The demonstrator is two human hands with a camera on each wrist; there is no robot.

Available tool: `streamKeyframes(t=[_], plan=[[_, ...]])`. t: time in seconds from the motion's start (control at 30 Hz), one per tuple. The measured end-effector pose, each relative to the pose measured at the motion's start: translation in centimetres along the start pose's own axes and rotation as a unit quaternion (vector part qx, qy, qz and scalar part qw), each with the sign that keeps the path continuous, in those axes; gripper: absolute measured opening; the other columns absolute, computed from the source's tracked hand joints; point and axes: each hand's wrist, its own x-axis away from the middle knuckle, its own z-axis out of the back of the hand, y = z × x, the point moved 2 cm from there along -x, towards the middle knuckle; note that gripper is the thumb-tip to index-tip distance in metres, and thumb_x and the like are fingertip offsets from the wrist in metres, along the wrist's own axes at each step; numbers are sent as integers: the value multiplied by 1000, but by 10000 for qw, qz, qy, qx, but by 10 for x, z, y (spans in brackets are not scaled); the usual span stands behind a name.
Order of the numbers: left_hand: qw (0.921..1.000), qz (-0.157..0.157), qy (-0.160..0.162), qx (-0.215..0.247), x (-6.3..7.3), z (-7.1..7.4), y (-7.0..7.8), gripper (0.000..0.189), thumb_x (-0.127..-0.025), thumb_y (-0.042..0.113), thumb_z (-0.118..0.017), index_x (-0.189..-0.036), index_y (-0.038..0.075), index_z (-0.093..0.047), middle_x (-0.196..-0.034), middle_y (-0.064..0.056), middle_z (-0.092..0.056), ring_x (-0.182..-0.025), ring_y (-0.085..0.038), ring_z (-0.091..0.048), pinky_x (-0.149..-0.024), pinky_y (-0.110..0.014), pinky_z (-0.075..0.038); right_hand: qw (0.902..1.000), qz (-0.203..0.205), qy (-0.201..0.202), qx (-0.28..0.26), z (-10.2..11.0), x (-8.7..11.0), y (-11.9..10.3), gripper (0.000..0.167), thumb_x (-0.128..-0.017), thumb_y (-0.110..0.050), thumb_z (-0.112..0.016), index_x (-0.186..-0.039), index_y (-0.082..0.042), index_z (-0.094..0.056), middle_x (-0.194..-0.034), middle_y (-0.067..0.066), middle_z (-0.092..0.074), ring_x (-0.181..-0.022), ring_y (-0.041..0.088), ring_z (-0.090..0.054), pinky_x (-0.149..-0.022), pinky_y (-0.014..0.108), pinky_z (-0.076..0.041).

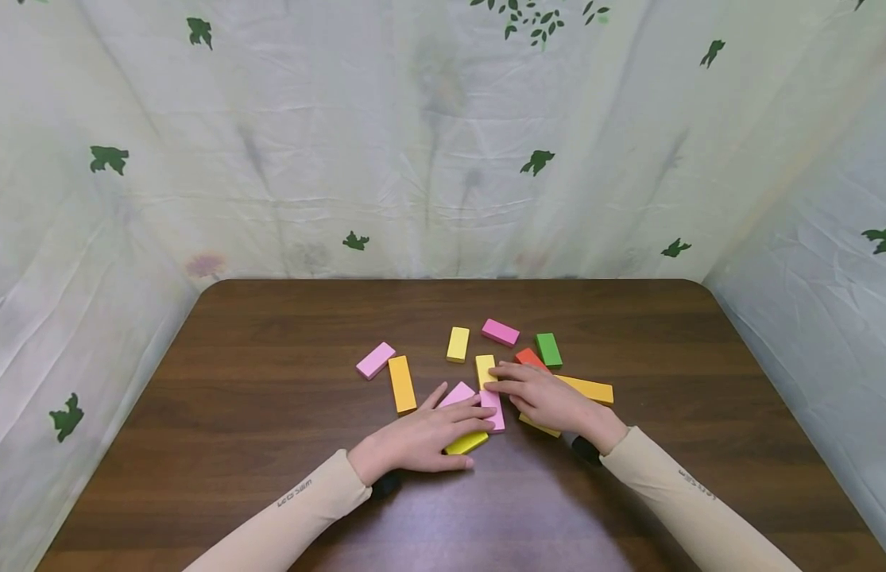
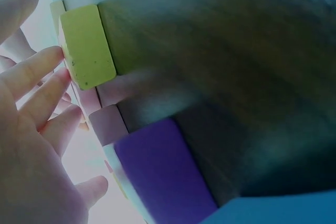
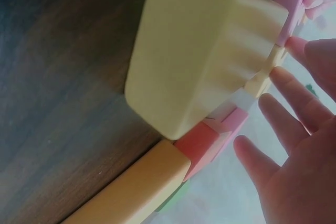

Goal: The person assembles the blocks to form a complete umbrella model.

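Observation:
Flat blocks lie on a brown wooden table [image 1: 221, 381]. My left hand [image 1: 424, 438], fingers spread, reaches over a pink block [image 1: 458, 392] and a bright yellow block [image 1: 467, 445]. Its fingertips come to another pink block [image 1: 493, 419]. My right hand [image 1: 553, 397] hovers palm down, its fingertips at the pale yellow block [image 1: 485, 365] and the top of that pink block. Neither hand curls round a block. Beneath the right hand is a yellow-orange block [image 1: 541, 427], partly hidden. A purple block [image 2: 163, 171] shows large in the left wrist view.
Left of the hands lie a pink block [image 1: 375, 361] and an orange block [image 1: 403, 384]. Farther back are yellow [image 1: 458, 344], pink [image 1: 501, 332] and green [image 1: 548, 349] blocks. Red [image 1: 531, 360] and orange [image 1: 589, 389] blocks lie by the right hand. A curtain [image 1: 307, 159] hangs behind.

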Motion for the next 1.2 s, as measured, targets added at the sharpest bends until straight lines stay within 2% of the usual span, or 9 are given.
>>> streamKeyframes(t=[0.2,1.2], plan=[[9999,39,-37,109,0,1,0,56,-94,44,-56,-144,22,-45,-150,5,-36,-142,-15,-21,-110,-59,-9,10000,47,65,-20,-1,0,1,36,-93,-3,-56,-129,-6,-61,-137,15,-51,-129,33,-42,-103,48,-36],[10000,-60,7,-63,1,2,0,55,-94,43,-57,-143,20,-47,-150,4,-37,-142,-16,-21,-109,-61,-11,9999,58,111,-7,0,-2,-1,36,-93,-2,-56,-128,-7,-62,-136,14,-53,-129,32,-44,-102,48,-37]])
